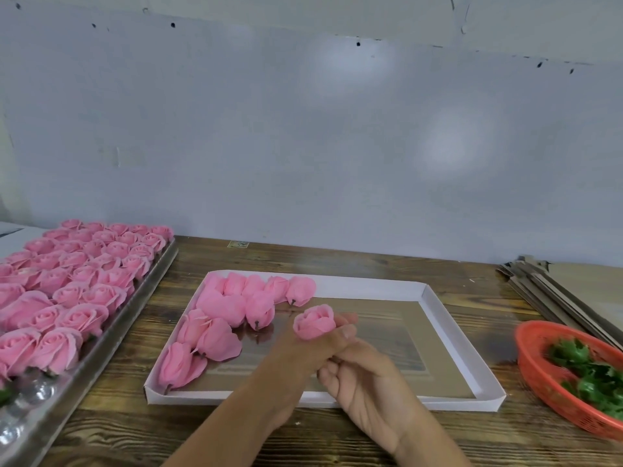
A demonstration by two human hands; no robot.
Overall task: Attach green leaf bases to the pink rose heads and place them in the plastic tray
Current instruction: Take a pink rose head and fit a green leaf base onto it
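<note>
My left hand (303,345) pinched the soft, light pink foam rose head (314,322) gently at its base, while my right hand (364,382), curled beneath, held something I could not tell.

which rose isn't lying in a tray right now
The rose held up in the left hand over the white tray, with the right hand under it. All the others sit in trays.

wooden table (337,261) bears plastic tray (101,332), white tray (435,318), red basket (539,375), cardboard (573,284).
</note>
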